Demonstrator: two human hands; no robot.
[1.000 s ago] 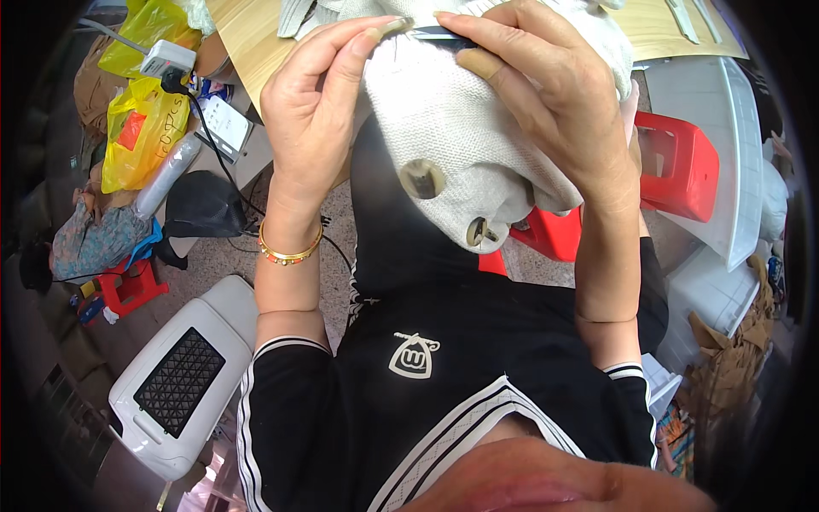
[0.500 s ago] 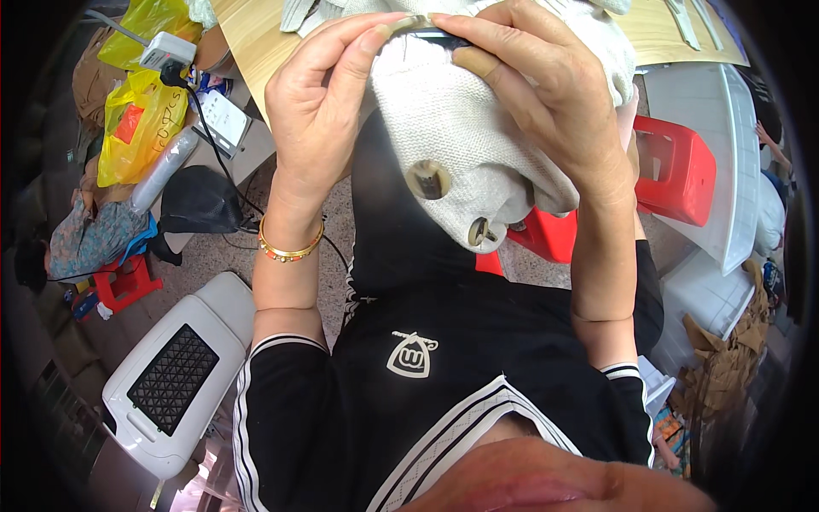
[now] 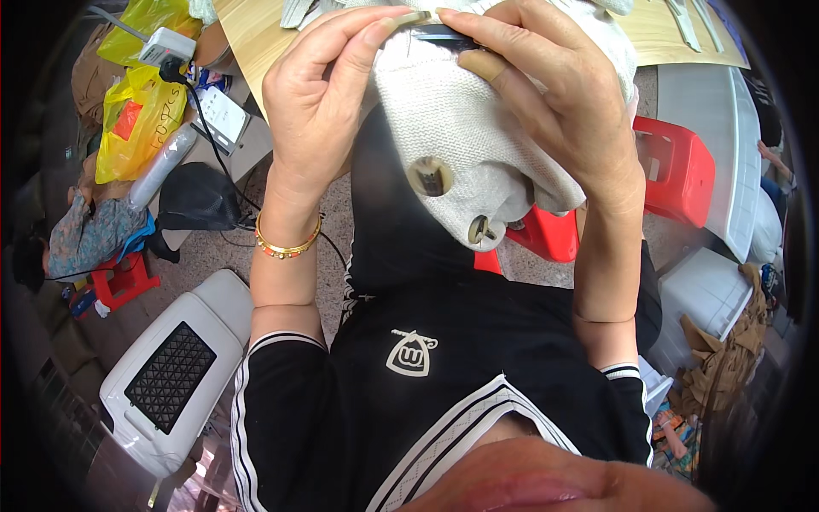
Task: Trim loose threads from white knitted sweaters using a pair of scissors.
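A pale knit garment (image 3: 478, 128) hangs from the table edge over my lap. Two large brownish disc-like pieces, perhaps buttons, sit on its lower part: one round piece (image 3: 431, 177) and a tilted piece (image 3: 481, 229). My left hand (image 3: 320, 102) is closed, pinching a small flat olive-grey piece (image 3: 413, 17) between thumb and forefinger. My right hand (image 3: 554, 85) is closed beside it, thumb and fingers around a slim dark object with a pale blue streak (image 3: 439, 36); its kind cannot be made out. The right forefinger tip is just beside the olive-grey piece.
The wooden table (image 3: 243, 38) lies ahead. Red stools (image 3: 678, 166) and white plastic bins (image 3: 708, 290) stand at right. At left are a yellow bag (image 3: 141, 119), a black cable (image 3: 209, 128), a white appliance-like case (image 3: 175, 371) and another person (image 3: 94, 226) in patterned clothing.
My right hand has shifted slightly right. Its forefinger has drawn a little away from the olive-grey piece, and more of the dark object shows. My left hand stays nearly in place.
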